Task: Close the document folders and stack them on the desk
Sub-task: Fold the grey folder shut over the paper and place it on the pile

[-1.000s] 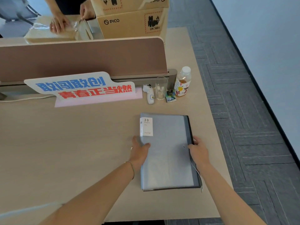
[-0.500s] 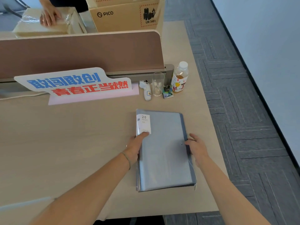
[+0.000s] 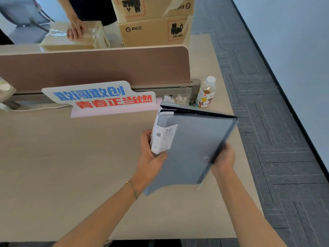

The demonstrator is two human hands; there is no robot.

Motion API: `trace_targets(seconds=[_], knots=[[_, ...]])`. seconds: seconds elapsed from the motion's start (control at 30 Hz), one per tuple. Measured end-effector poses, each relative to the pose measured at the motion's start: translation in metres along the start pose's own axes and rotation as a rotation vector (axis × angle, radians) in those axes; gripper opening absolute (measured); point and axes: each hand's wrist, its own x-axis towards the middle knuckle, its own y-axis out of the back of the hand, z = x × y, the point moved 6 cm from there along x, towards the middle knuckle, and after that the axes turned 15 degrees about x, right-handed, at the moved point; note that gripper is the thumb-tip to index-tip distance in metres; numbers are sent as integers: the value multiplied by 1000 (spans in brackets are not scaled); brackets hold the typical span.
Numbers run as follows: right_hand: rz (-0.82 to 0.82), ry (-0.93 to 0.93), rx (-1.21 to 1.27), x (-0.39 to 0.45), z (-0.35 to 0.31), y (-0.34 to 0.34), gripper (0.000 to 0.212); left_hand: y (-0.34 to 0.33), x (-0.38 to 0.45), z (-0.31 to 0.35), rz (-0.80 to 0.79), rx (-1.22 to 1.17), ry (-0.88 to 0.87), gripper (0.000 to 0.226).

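Note:
A stack of grey-blue document folders (image 3: 192, 150) is lifted off the wooden desk (image 3: 71, 166) and tilted up on edge, its far end higher. A white label with "20" sits on its upper left corner. My left hand (image 3: 151, 157) grips the spine side at the left, thumb on the front cover. My right hand (image 3: 223, 162) clamps the right edge near a small metal snap. A thin cord hangs from the lower right corner.
A sign (image 3: 101, 96) with blue and red characters stands before a brown divider (image 3: 92, 66). A drink bottle (image 3: 206, 92), a clear cup (image 3: 184, 94) and small items sit at the back right. Cardboard boxes (image 3: 154, 29) and another person's hand (image 3: 75, 30) are beyond. Carpet lies right.
The folders lay flat on the desk under both hands; now both hands have raised them off the surface and tipped them upright.

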Motion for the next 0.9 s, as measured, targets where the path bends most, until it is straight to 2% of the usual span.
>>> trace_targets(seconds=[0.1, 0.27, 0.43, 0.57, 0.7, 0.8, 0.9], knots=[[-95, 106, 46, -14, -8, -31, 36, 23, 4, -14, 11, 41, -32, 58], [-114, 181, -36, -15, 20, -39, 35, 39, 5, -49, 80, 156, 65, 26], [-100, 176, -34, -14, 27, -42, 35, 39, 8, -56, 64, 105, 62, 23], [-62, 184, -46, -15, 30, -40, 39, 39, 10, -62, 111, 40, 84, 29], [-72, 129, -56, -22, 30, -66, 41, 48, 26, -48, 145, -30, 109, 46], [-33, 97, -167, -19, 39, -84, 34, 63, 45, -57, 85, -23, 226, 58], [-3, 49, -245, -12, 58, -106, 38, 87, 64, -83, 52, -44, 445, 60]])
